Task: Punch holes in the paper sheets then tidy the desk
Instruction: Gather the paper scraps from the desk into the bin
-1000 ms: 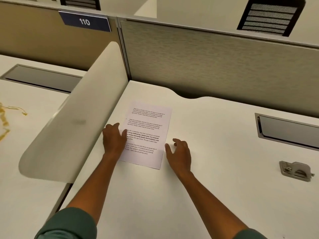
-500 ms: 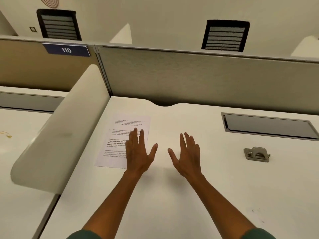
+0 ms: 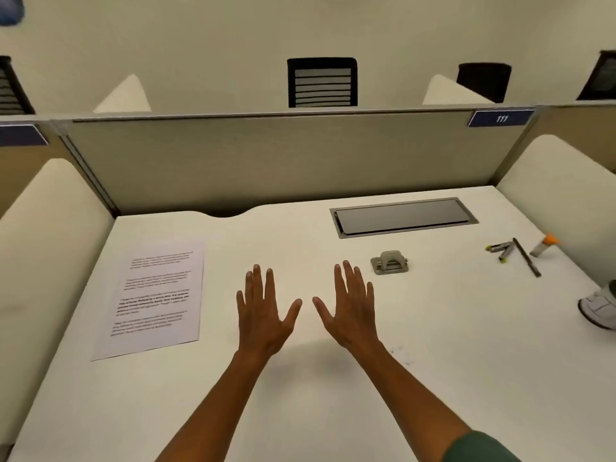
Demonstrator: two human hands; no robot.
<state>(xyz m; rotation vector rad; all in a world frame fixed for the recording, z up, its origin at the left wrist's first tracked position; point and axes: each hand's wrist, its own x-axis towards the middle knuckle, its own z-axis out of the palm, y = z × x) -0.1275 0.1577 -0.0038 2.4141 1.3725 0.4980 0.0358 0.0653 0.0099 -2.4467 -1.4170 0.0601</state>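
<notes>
Hands both flat and spread, palms down over the desk (image 3: 300, 411), holding nothing: left hand (image 3: 261, 315) and right hand (image 3: 350, 311) side by side near desk centre, thumbs angled toward each other, not touching.

Layout, largest to smallest, clock positions taken from the hands:
- Grey partition (image 3: 283, 161) across the back, 12 o'clock.
- Printed paper sheet (image 3: 156, 295) lying flat at 9 o'clock, well apart from the left hand. Whether it is one sheet or a stack, cannot tell. No holes visible at this range.
- Recessed cable tray lid (image 3: 403, 216) at 1 o'clock.
- White shoe-like object (image 3: 600, 308), cut off by the right edge, 3 o'clock.
- Small metal hole punch (image 3: 390, 262) at 1 o'clock, just beyond the right fingertips.
- Black pen (image 3: 526, 257), loose clips or markers (image 3: 500, 250) (too small to tell), orange-capped tube (image 3: 543, 245), far right, 2 o'clock.

Judgement: punching not yet begun. Sensible approach: right hand takes the punch, left slides the paper toward centre. Square the sheet edges first, seat the margin fully against the punch's back stop, press straight down. Risk: skewed sheet gives off-line holes.
</notes>
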